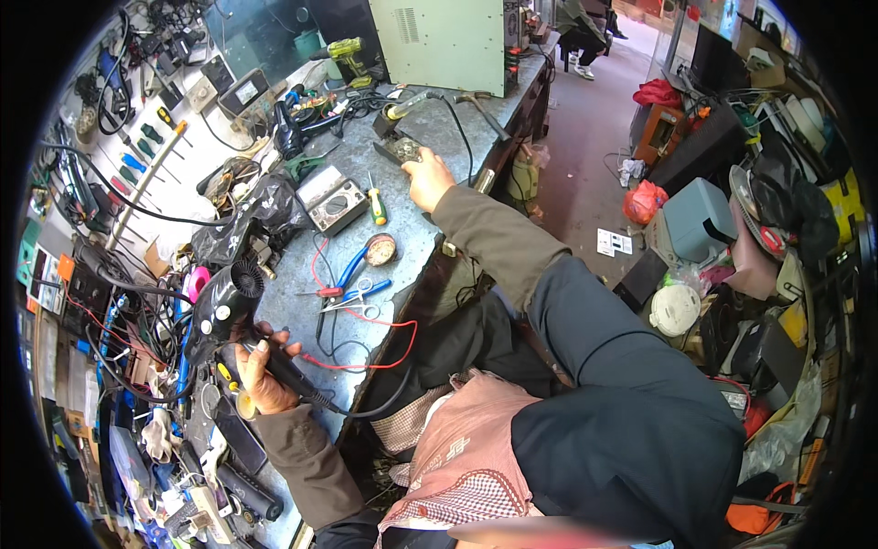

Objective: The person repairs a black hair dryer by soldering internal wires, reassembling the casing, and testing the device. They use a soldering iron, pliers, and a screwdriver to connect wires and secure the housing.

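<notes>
My left hand point(265, 380) is wrapped round the handle of a black hair dryer point(222, 306), whose round vented end tilts up and away. Its cord loops off to the right over the bench edge. Farther off, my right hand point(428, 179) has its fingers closed on the near end of a dark, grimy metal block point(400, 146), perhaps the base of a soldering iron stand. Just beyond it lies a soldering iron point(407, 106). Between my hands are an analog multimeter point(333, 203), a yellow-green screwdriver point(377, 208), a round rosin tin point(380, 249) and blue-handled pliers point(352, 268).
Cluttered tools, cables and parts cover the left side of the bench point(302, 252). A hammer point(484, 114) lies near its far right edge, before a pale metal cabinet point(444, 41). Red test leads point(402, 323) hang by the front edge. Piled appliances line the floor point(585, 174) at right.
</notes>
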Action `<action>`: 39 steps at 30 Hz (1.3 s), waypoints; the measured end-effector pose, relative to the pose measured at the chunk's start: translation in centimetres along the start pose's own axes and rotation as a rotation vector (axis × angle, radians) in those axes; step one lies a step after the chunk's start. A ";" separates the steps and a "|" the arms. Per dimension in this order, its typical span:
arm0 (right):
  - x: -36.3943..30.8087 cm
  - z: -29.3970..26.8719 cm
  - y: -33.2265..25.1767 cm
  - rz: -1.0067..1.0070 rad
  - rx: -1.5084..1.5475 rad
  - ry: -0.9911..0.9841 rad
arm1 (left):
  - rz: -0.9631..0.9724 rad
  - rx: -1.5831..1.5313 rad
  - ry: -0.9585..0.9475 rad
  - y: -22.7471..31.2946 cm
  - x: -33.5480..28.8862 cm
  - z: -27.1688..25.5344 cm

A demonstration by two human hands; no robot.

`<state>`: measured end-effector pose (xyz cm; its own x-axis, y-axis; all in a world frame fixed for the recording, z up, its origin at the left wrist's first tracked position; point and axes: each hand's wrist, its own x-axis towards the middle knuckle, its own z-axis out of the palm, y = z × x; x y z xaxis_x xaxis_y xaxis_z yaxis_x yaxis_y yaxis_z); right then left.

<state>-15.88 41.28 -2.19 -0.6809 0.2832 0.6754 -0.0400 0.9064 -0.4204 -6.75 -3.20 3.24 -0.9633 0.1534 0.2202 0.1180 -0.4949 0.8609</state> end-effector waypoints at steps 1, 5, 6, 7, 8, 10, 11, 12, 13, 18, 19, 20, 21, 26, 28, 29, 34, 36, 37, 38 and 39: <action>-0.6 -0.5 -1.9 -0.033 0.058 0.095 | -0.011 0.000 0.010 0.3 -0.5 -0.1; -8.4 -5.5 -11.5 -0.164 0.538 0.106 | 0.018 -0.111 -0.124 0.1 -0.4 -1.9; -11.5 -7.2 -14.1 -0.106 0.712 0.021 | 0.024 -0.120 -0.165 0.1 0.0 -2.8; -14.5 -8.8 -16.3 -0.041 0.830 0.020 | 0.049 -0.113 -0.195 0.3 0.1 -2.6; -17.3 -10.0 -17.5 -0.052 0.846 -0.037 | 0.073 -0.104 -0.229 0.5 0.2 -2.3; -21.1 -12.7 -18.7 0.047 0.980 -0.348 | 0.072 -0.076 -0.176 0.9 -0.1 -1.9; -22.1 -13.1 -18.3 -0.014 0.984 -0.349 | 0.071 -0.066 -0.134 1.1 -0.4 -1.0; -22.8 -13.5 -17.9 -0.074 0.984 -0.348 | 0.070 -0.058 -0.094 1.3 -0.9 0.2; -22.8 -14.2 -17.5 -0.089 0.962 -0.321 | 0.070 -0.063 -0.075 1.4 -1.6 2.0; -22.0 -17.8 -17.7 -0.030 1.039 -0.438 | 0.073 0.178 0.009 0.2 -6.0 14.5; -22.0 -17.7 -18.0 0.004 1.222 -0.371 | 0.071 0.221 -0.034 0.0 -7.0 17.6; -21.9 -17.3 -18.1 0.067 1.213 -0.370 | 0.132 0.390 -0.061 -0.4 -8.0 19.5; -21.8 -17.7 -17.8 0.181 1.288 -0.326 | 0.124 0.340 -0.072 -1.6 -8.3 21.2; -21.6 -22.9 -14.1 0.493 1.489 -0.328 | -0.261 -0.114 -0.674 -4.3 -5.8 22.0; -21.9 -24.4 -12.7 0.627 1.656 -0.373 | -0.398 -0.342 -0.763 -6.5 -5.0 22.3; -22.3 -24.6 -12.0 0.648 1.697 -0.389 | -0.480 -0.396 -0.749 -7.1 -5.2 22.7; -23.8 -25.8 -9.2 0.740 1.755 -0.393 | -0.514 -0.252 -0.723 -10.5 -6.0 24.9; -24.5 -25.7 -7.5 0.715 1.775 -0.472 | -0.508 -0.235 -0.748 -11.5 -6.5 25.5; -24.7 -25.9 -7.0 0.705 1.797 -0.490 | -0.501 -0.230 -0.737 -11.5 -6.8 25.8; -25.0 -26.1 -6.4 0.694 1.820 -0.508 | -0.493 -0.224 -0.725 -11.4 -7.2 26.1; -24.7 -26.2 -6.0 0.667 1.850 -0.550 | -0.489 -0.215 -0.712 -11.3 -7.7 26.4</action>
<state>20.38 37.04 -0.50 -0.9910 -0.0586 0.1203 -0.0431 -0.7115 -0.7014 5.70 23.81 3.92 -0.5078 0.8492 0.1453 -0.3838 -0.3739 0.8443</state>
